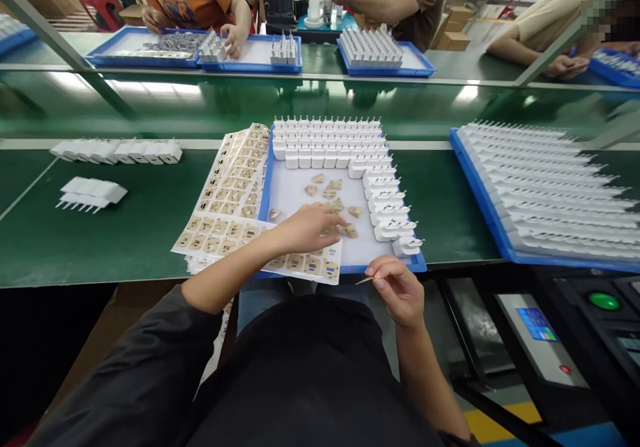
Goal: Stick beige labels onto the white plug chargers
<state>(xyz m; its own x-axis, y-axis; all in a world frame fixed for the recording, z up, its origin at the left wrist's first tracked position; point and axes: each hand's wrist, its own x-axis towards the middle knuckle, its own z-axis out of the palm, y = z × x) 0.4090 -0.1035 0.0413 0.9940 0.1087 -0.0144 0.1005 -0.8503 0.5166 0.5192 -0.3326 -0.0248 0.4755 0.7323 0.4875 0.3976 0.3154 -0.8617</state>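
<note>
My left hand reaches over a blue-rimmed tray, fingers stretched out above several loose tan paper pieces. Whether its fingertips touch a piece is not clear. By the tray's front right corner, my right hand is closed in a pinch on a thin tan piece, seen nearly edge-on. White plug adapters with pins up stand in rows along the tray's back and right side. Printed sticker sheets lie to the left, one overlapping the tray's front left under my left forearm.
Loose white adapters lie on the green bench at the left, with another small group nearer. A full adapter tray sits at right. Across a ledge, co-workers handle parts beside more trays. A machine panel stands low right.
</note>
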